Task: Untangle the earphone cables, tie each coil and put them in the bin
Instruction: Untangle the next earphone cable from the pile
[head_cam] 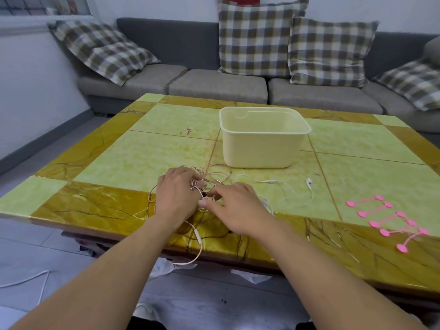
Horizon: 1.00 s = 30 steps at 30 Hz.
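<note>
A tangle of pink earphone cable (pixel 214 176) lies near the table's front edge, mixed with a white earphone cable (pixel 289 186) that trails to the right. My left hand (pixel 176 196) grips the pink tangle with curled fingers. Beside it, my right hand (pixel 238 207) pinches a strand at the knot between thumb and forefinger. One pink strand with an inline remote (pixel 198 235) hangs over the table edge. Behind the tangle stands the cream plastic bin (pixel 262 148). Several pink cable ties (pixel 390 220) lie at the front right.
The green and amber tiled table (pixel 142 153) fills the middle of the view. A grey sofa (pixel 214 84) with checked cushions stands behind it. Another white cable (pixel 28 278) and scraps of white paper lie on the floor below the table edge.
</note>
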Motion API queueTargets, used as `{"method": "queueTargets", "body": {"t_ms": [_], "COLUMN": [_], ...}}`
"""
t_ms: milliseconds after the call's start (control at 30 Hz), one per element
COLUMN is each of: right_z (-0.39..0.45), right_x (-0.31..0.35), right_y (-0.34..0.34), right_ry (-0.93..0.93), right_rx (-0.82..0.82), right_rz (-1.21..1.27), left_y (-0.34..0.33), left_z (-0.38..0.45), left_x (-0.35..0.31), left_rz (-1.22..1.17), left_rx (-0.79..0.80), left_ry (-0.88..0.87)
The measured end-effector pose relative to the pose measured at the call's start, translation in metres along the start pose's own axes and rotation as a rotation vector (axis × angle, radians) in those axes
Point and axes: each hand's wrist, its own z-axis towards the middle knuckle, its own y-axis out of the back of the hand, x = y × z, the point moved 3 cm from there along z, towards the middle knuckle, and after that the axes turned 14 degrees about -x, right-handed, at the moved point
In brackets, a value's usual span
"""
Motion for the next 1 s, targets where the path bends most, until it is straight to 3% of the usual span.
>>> {"method": "queueTargets", "body": {"t_ms": [133,233,433,633,833,933,1000], "right_z": [0.002,0.004,0.014,0.014,0.003,-0.004,-0.004], "right_x": [0.004,0.007,0.011,-0.009,-0.031,-0.045,-0.058], "right_y": [-0.009,-0.001,0.059,0.109,0.136,0.161,0.158], "right_ry": [0.015,-0.012,-0.205,-0.268,-0.251,-0.243,-0.324], "right_rx": [0.024,-0.041,-0.528,-0.772,-1.061,-1.204,-1.161], "right_rz": [0.068,0.256,1.106,1.661,1.609,1.487,1.328], "left_y": [0.003,0.002,-0.003,0.000,0.009,0.009,0.010], "left_z": [-0.001,-0.001,0.002,0.007,0.013,0.016,0.016], "left_x": [0.003,0.007,0.011,0.013,0.008,0.021,0.032], "left_rz": [-0.057,-0.072,-0.020,0.012,0.059,0.080,0.095], "left_rx": [0.026,0.023,-0.006,-0.076,-0.171,-0.123,-0.078], "left_ry": [0.045,0.048,-0.021,-0.001,-0.064,0.093,0.153]}}
